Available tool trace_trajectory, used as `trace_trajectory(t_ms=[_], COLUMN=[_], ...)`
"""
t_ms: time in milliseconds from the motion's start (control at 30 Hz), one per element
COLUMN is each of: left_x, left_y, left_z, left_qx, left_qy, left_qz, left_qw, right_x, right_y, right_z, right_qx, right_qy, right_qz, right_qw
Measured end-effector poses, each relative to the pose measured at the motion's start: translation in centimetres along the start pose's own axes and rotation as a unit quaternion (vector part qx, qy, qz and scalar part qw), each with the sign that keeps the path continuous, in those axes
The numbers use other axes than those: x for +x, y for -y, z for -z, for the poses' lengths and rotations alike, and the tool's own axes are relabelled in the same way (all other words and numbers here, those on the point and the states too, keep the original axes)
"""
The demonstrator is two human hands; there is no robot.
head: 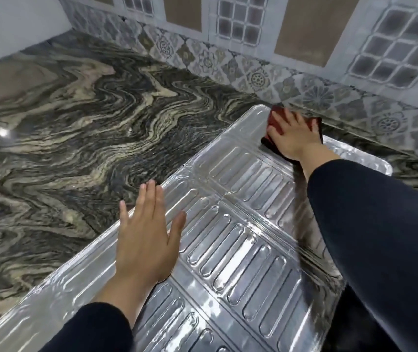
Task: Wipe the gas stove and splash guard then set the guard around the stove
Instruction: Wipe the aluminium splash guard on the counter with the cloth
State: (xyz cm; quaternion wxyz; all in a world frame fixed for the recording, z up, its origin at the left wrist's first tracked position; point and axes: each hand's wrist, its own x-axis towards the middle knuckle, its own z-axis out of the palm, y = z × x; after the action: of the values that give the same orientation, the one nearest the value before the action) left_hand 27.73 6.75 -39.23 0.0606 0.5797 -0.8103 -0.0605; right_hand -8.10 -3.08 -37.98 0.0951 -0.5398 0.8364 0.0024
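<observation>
A shiny silver splash guard (228, 240) with embossed oblong ridges lies flat on the counter, stretching from the near left to the far right. My left hand (144, 232) rests flat on its left part, fingers spread, holding nothing. At the guard's far end my right hand (291, 135) presses flat on a dark red cloth (276, 118), which lies partly hidden under the palm. The gas stove is not in view.
The guard sits on a swirled grey and beige stone counter (76, 123). A patterned tile wall (253, 74) runs along the back, close behind the cloth. A white wall (12, 21) closes the far left corner. Something dark (355, 326) shows at the lower right, under my right sleeve.
</observation>
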Motion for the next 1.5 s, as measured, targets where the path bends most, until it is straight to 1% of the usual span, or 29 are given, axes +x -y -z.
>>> trace_trajectory(t_ms=[67,133,267,400,500,600,667,700,767,800,833,867,933,967,1033,1100,1133,1267,1300,1333,1400,1433,1500], left_x=[-0.1,-0.1,0.0,0.1,0.1,0.0,0.3,0.4,0.8,1.0,1.0,0.8,-0.4,-1.2,-2.9,-3.7,-3.8,-3.2,-2.9,-2.6,-1.6,-0.9,0.7], left_y=[-0.1,-0.2,-0.2,-0.2,-0.1,0.0,0.0,0.0,-0.2,-0.3,-0.6,-1.1,-2.9,-4.0,-5.6,-6.5,-6.8,-8.0,-8.3,-8.6,-9.3,-10.0,-11.6], left_z=[0.1,0.1,0.0,-0.2,-0.1,0.2,0.6,1.0,1.9,2.4,2.8,3.0,3.2,3.0,2.4,2.1,2.1,3.1,3.5,3.9,4.9,5.9,8.6], left_qx=[0.005,0.004,0.01,0.0,-0.015,-0.023,-0.041,-0.052,-0.067,-0.074,-0.077,-0.071,-0.044,-0.039,-0.055,-0.094,-0.109,-0.143,-0.173,-0.226,-0.359,-0.41,-0.472], left_qy=[0.003,0.004,0.004,-0.001,0.007,0.022,0.049,0.073,0.103,0.095,0.068,0.033,-0.012,-0.015,-0.002,-0.005,-0.012,-0.02,-0.02,-0.02,-0.021,-0.026,-0.06], left_qz=[-0.001,0.0,-0.003,-0.003,-0.001,0.0,0.004,0.007,0.007,0.002,-0.008,-0.023,-0.042,-0.033,0.017,0.063,0.073,0.078,0.076,0.068,0.041,0.022,-0.035], left_qw=[1.0,1.0,1.0,1.0,1.0,0.999,0.998,0.996,0.992,0.993,0.995,0.997,0.998,0.999,0.998,0.994,0.991,0.986,0.982,0.971,0.932,0.912,0.879], right_x=[0.2,-0.6,-5.1,-11.9,-16.7,-20.8,-22.6,-23.2,-23.5,-23.3,-22.9,-22.6,-22.0,-21.8,-21.5,-21.4,-21.5,-21.4,-21.3,-21.1,-20.7,-20.6,-20.5], right_y=[1.5,3.7,8.8,12.8,13.7,12.1,10.8,10.2,9.5,9.3,9.1,9.0,9.0,9.1,9.3,9.3,9.2,8.5,8.2,7.8,7.0,6.6,5.5], right_z=[0.2,0.2,-0.7,-2.4,-3.3,-3.4,-2.7,-2.2,-1.1,-0.7,-0.4,-0.2,-0.2,-0.3,-0.8,-0.9,-0.7,1.0,2.0,3.3,6.4,8.2,11.9], right_qx=[0.03,0.054,0.061,0.025,0.025,0.021,0.058,0.093,0.156,0.161,0.15,0.13,0.077,0.049,0.012,0.026,0.043,0.129,0.176,0.229,0.303,0.317,0.328], right_qy=[0.014,0.02,0.036,0.031,0.031,0.039,0.047,0.037,-0.033,-0.071,-0.092,-0.094,-0.06,-0.038,-0.018,-0.041,-0.056,-0.051,-0.044,-0.038,-0.037,-0.044,-0.076], right_qz=[-0.039,-0.031,0.079,0.201,0.258,0.286,0.272,0.255,0.216,0.197,0.176,0.156,0.132,0.13,0.134,0.138,0.142,0.147,0.142,0.138,0.138,0.145,0.166], right_qw=[0.999,0.998,0.994,0.979,0.965,0.957,0.959,0.962,0.963,0.964,0.969,0.975,0.986,0.99,0.991,0.989,0.987,0.979,0.973,0.963,0.942,0.936,0.927])
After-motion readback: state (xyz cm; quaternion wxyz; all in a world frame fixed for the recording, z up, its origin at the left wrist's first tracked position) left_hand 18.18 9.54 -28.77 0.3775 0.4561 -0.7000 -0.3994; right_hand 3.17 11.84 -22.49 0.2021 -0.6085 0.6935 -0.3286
